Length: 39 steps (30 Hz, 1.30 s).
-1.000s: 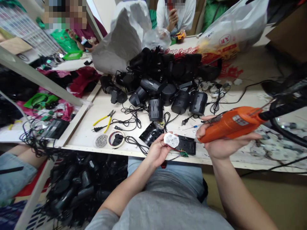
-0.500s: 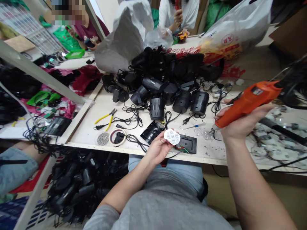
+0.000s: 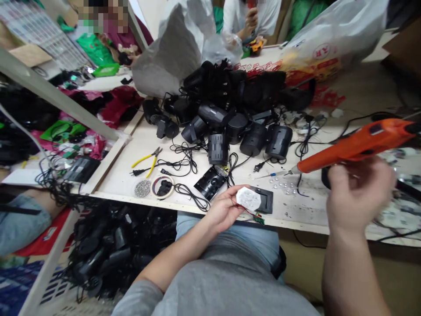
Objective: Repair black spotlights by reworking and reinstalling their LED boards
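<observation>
My left hand (image 3: 226, 210) grips a white octagonal LED lens plate (image 3: 249, 199) by its left edge, above the front edge of the bench. Thin red wires run from the plate to a small green circuit board (image 3: 258, 218) hanging below it. A black rectangular tray (image 3: 265, 201) lies behind the plate, partly covered. My right hand (image 3: 358, 193) is at the orange electric screwdriver (image 3: 348, 147), just under its body. Its fingers are blurred and partly hidden, so whether they still grasp the tool is unclear. The screwdriver's tip points left, above loose clear lenses (image 3: 286, 186).
Black lamp housings (image 3: 248, 136) with cords pile up at the back. Yellow-handled pliers (image 3: 149, 160), a tape ring (image 3: 162, 188), a heap of screws (image 3: 142, 188) and a black curved shell (image 3: 210, 182) lie on the left. Two people sit across the bench.
The screwdriver has moved right and lies more level in view; my right hand has dropped below it. The LED lens plate has shifted slightly right and down, and the green board now dangles.
</observation>
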{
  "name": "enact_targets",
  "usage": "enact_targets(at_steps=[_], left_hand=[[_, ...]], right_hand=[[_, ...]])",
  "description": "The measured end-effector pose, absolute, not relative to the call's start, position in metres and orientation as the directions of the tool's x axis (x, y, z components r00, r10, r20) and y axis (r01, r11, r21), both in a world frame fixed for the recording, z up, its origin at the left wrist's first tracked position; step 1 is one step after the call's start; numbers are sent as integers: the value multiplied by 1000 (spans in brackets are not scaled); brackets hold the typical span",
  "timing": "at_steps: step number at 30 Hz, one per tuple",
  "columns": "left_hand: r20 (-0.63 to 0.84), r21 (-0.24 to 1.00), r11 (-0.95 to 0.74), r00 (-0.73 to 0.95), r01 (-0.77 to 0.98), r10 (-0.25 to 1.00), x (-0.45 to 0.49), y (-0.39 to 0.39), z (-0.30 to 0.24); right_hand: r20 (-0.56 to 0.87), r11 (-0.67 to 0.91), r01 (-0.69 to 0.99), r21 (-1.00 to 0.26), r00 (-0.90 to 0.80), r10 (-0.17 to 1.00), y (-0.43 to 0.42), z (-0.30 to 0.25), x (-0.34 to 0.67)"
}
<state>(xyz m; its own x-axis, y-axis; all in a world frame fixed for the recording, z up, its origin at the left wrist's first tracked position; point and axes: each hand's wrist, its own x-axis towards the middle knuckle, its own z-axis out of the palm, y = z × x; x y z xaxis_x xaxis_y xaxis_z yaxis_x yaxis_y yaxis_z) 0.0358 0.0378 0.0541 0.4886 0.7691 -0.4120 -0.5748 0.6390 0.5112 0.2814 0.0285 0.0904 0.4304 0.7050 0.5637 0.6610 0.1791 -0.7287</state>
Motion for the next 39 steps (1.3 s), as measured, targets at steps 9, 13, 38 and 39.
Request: enact_targets(at_steps=[9, 13, 38, 39], left_hand=[[-333, 647, 599, 531, -472, 779, 52, 33, 54], [-224, 928, 339, 490, -158, 843, 24, 29, 73], [-266, 145, 450, -403, 881, 876, -169, 85, 86], [-258, 151, 442, -396, 884, 881, -170, 85, 86]], right_hand=[[550, 475, 718, -509, -153, 821, -16, 72, 210], [497, 449, 722, -526, -167, 851, -9, 67, 222], [422, 416, 749, -515, -201, 884, -10, 41, 243], [426, 414, 749, -518, -194, 884, -10, 40, 243]])
